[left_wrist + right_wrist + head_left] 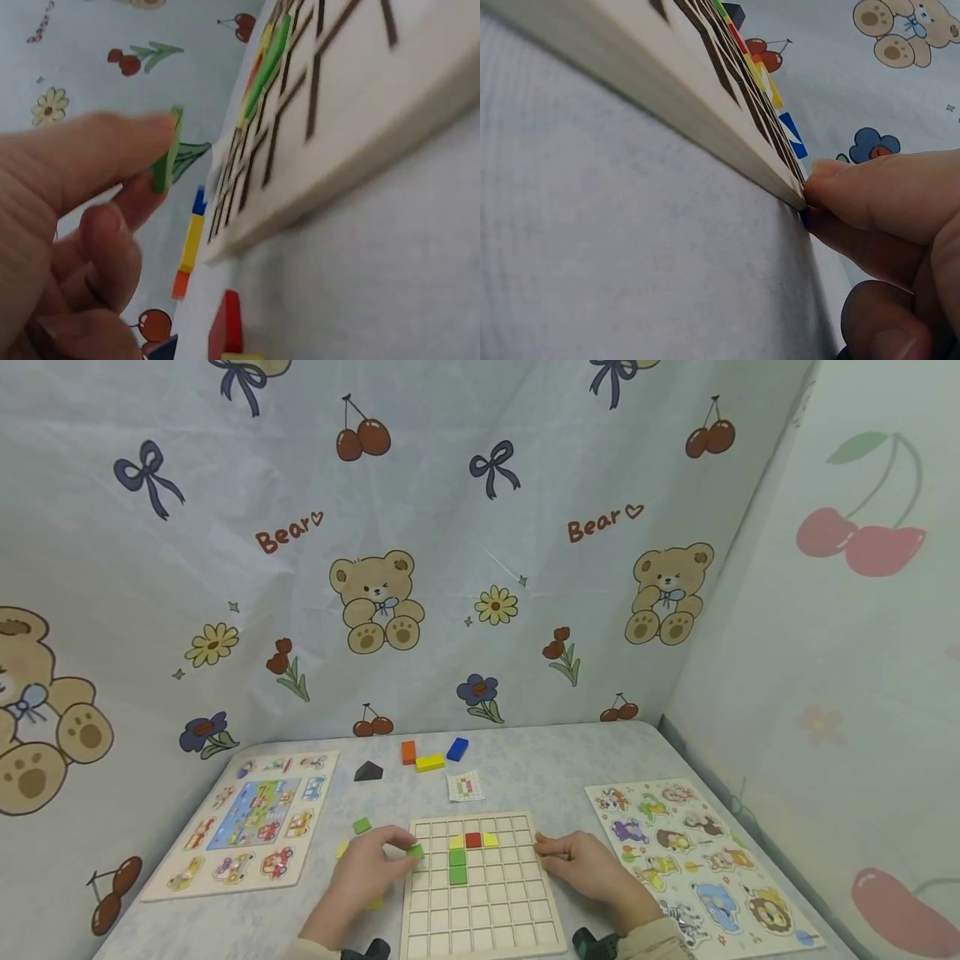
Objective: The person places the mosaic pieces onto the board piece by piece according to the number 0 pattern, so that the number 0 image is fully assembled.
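Puzzle boards [257, 814] flank the grid board [483, 917]. My left hand [366, 865], pinching a green tile [416, 852], partly hides yellow tiles [375, 903]; my right hand [588, 867] pinches the grid board's edge.

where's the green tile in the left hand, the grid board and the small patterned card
green tile [167, 163]: left wrist view, on its exposed green surface by the fingertips
grid board [479, 897]: head view, on a bare cell near its middle
card [466, 787]: head view, on its printed pattern
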`<state>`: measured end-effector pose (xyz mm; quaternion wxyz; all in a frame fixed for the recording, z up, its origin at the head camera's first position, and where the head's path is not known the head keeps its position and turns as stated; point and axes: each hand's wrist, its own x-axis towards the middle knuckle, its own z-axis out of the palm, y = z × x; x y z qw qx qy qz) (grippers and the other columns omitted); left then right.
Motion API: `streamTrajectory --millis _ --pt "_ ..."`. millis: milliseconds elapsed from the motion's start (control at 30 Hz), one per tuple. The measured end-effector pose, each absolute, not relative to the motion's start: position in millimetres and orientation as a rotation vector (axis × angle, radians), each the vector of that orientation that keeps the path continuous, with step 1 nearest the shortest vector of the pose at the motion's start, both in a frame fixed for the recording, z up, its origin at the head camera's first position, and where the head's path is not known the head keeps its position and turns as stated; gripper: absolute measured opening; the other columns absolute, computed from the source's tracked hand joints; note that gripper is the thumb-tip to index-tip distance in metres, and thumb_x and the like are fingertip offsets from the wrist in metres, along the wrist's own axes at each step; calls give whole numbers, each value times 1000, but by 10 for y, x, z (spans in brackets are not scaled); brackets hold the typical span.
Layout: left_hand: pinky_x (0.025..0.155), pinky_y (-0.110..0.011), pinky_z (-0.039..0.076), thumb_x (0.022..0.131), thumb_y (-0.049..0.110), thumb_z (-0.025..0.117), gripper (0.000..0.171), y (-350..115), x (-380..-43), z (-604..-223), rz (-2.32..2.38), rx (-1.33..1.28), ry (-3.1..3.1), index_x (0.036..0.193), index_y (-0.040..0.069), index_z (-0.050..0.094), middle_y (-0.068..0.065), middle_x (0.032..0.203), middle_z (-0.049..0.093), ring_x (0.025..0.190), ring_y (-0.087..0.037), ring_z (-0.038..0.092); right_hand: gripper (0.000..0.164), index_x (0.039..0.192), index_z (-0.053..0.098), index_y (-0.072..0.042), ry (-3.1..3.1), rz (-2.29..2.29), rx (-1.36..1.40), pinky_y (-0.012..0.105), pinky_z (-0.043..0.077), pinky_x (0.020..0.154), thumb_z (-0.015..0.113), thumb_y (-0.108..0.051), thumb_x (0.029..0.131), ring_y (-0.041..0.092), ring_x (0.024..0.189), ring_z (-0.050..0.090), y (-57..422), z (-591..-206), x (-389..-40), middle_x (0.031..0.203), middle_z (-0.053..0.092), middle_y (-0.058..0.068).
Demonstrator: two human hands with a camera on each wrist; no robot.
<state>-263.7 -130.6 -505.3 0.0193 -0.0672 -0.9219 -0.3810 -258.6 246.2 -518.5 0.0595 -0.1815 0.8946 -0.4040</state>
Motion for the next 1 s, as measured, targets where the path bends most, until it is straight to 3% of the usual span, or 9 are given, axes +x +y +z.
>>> streamTrajectory --millis 133,267,500,733,1000 --pt "51 -26 42 84 36 85 16 -1180 -2511 -5000 -1381 -592 -2861 96 29 75 11 97 71 59 -10 51 31 127 73 -11 2708 -1221 -560 57 44 107 68 -25 99 35 135 56 2462 -5178 -2600 144 62 7" --pt "53 -24 41 84 36 85 14 -1062 -2429 -5009 -1461 -751 -2885 93 31 76 8 90 68 58 -9 50 32 127 73 -11 2707 -1221 -573 57 45 106 68 -25 100 36 135 57 2470 -5175 -2611 143 62 7" --pt "58 -24 45 82 35 86 11 -923 -2394 -5110 -1382 -828 -2916 87 31 77 14 88 67 63 -6 54 32 127 73 -10 2710 -1224 -572 57 45 106 68 -25 100 36 135 56 2475 -5176 -2611 143 62 7" --pt "69 -24 46 81 36 87 8 -899 -2433 -5185 -1285 -808 -2917 84 34 80 19 88 65 79 -1 57 32 128 72 -8 2701 -1233 -585 56 45 106 66 -24 101 36 135 56 2472 -5186 -2609 143 61 8" --pt "66 -25 46 79 39 87 9 -874 -2447 -5235 -1252 -694 -2933 78 38 79 18 84 63 75 -1 57 30 126 74 -10 2703 -1229 -551 56 44 107 69 -23 99 35 136 56 2463 -5200 -2602 144 61 8"
